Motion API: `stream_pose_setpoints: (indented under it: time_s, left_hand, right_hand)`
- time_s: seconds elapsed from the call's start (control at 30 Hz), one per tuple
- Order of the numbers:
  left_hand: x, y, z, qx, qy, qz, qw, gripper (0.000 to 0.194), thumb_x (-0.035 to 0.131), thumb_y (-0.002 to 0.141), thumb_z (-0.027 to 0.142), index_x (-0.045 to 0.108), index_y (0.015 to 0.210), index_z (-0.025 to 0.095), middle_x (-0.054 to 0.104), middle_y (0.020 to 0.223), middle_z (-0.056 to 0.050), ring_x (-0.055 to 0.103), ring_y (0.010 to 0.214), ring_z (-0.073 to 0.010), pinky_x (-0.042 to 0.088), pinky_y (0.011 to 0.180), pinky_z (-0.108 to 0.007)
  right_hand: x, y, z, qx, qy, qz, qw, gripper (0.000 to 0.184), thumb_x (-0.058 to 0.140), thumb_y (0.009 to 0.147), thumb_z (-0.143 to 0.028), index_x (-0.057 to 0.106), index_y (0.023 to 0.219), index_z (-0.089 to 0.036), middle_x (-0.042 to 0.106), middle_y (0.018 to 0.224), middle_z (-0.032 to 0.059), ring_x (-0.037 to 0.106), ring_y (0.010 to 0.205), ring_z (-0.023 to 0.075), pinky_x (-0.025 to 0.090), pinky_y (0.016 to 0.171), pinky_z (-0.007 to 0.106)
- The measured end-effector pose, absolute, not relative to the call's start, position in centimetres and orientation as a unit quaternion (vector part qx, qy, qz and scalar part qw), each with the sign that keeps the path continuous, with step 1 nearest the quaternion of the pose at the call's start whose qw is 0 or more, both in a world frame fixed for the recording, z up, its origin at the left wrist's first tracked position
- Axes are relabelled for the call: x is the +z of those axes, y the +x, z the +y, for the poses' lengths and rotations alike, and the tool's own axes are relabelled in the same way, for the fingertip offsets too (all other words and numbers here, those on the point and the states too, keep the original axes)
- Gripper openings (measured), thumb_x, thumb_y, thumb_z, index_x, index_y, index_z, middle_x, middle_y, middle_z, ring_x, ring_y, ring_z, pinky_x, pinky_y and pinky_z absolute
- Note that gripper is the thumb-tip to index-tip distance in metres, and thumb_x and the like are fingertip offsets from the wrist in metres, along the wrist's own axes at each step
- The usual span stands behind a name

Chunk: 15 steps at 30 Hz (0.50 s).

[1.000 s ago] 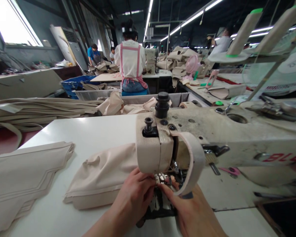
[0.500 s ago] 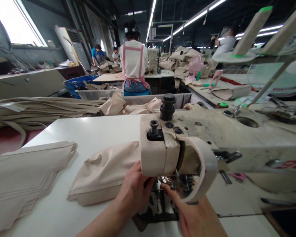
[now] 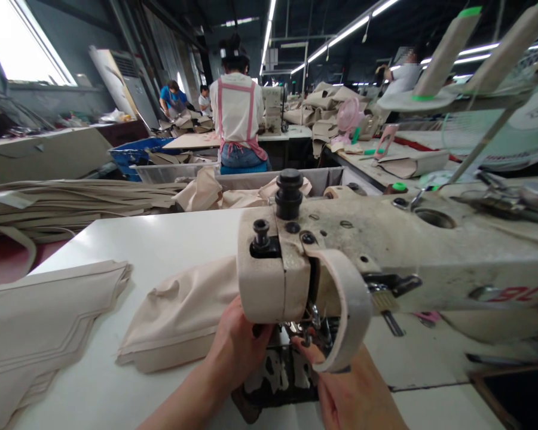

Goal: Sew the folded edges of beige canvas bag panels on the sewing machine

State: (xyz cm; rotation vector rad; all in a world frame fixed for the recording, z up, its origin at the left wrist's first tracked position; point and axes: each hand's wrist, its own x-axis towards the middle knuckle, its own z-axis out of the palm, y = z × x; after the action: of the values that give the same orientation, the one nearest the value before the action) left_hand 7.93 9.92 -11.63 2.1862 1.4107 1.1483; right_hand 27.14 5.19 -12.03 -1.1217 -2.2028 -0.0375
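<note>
A sewing machine's pale head (image 3: 273, 269) stands over the white table, its dark, worn bed plate (image 3: 280, 376) beneath. My left hand (image 3: 240, 340) is closed at the right end of a beige fabric piece (image 3: 179, 316), just left of the needle area; the machine head hides some of its fingertips. The fabric lies wrinkled and folded, reaching leftward over the table. On the other side, my right hand (image 3: 341, 388) has its fingers bent in by the metal presser foot (image 3: 296, 327). The curved white guard (image 3: 349, 304) covers part of it, and what its fingertips hold cannot be made out.
Stacked beige fabric panels (image 3: 45, 322) lie at the left of the table. Beyond the table are a bundle of long strips (image 3: 94, 200) and a bin (image 3: 327, 177) with beige pieces. Thread cones (image 3: 448, 57) stand at right. A person in a pink-strapped apron (image 3: 237, 113) sits ahead.
The whole view has shifted slightly, so the machine sits further left. Both hands stay by the needle area, with the right fingertips slightly closer in under the presser foot.
</note>
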Motion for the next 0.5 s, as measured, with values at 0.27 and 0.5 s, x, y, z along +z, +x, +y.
stream_pose_setpoints:
  time_s: [0.27,0.5]
  left_hand:
    - [-10.4,7.9,10.2,0.406,0.762,0.474,0.171,0.016,0.053,0.077,0.016,0.067,0.069,0.018,0.071,0.074,-0.007,0.066,0.073,-0.0219,0.057,0.069,-0.033]
    - [-9.6,7.8,10.3,0.403,0.752,0.477,0.213,0.015,0.056,0.076,0.015,0.065,0.064,0.017,0.068,0.063,-0.004,0.064,0.064,-0.0196,0.056,0.063,-0.029]
  right_hand:
    - [-12.0,27.0,5.1,-0.009,-0.439,-0.840,0.318,0.043,0.042,0.077,-0.002,0.067,0.108,-0.017,0.065,0.098,0.0127,0.058,0.088,0.0284,0.051,0.072,0.040]
    - [-12.6,27.1,5.0,0.006,-0.433,-0.836,0.337,0.044,0.041,0.077,-0.001,0.069,0.107,-0.016,0.064,0.101,0.0144,0.056,0.094,0.0306,0.049,0.075,0.042]
